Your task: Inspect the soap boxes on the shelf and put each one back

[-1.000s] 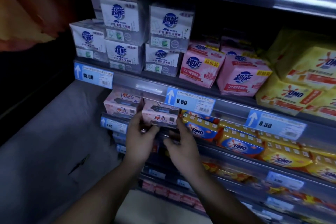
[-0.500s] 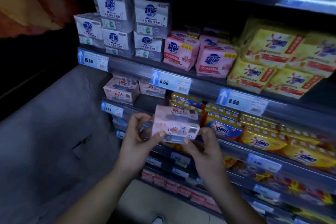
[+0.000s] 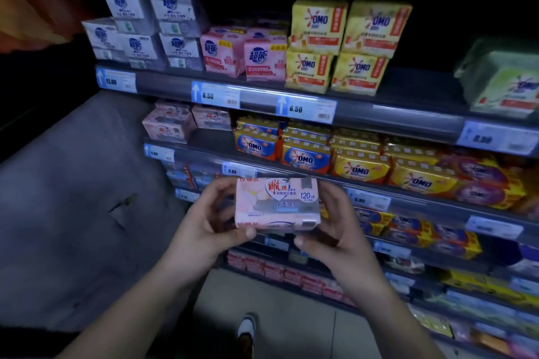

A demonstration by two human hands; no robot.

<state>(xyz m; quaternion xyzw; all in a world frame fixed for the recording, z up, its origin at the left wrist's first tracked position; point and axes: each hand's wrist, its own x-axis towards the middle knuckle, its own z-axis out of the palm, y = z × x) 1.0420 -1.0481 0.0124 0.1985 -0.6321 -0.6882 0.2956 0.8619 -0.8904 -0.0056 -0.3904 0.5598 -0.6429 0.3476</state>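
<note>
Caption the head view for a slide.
Left hand and right hand hold a pink soap box in front of shelves stocked with soap packs.

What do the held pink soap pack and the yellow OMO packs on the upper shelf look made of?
Pink soap pack: probably glossy plastic film or coated paper; light glints off its face and its corners look soft. Yellow OMO packs: likely thin plastic wrap, wrinkled and shiny at the edges.
</note>
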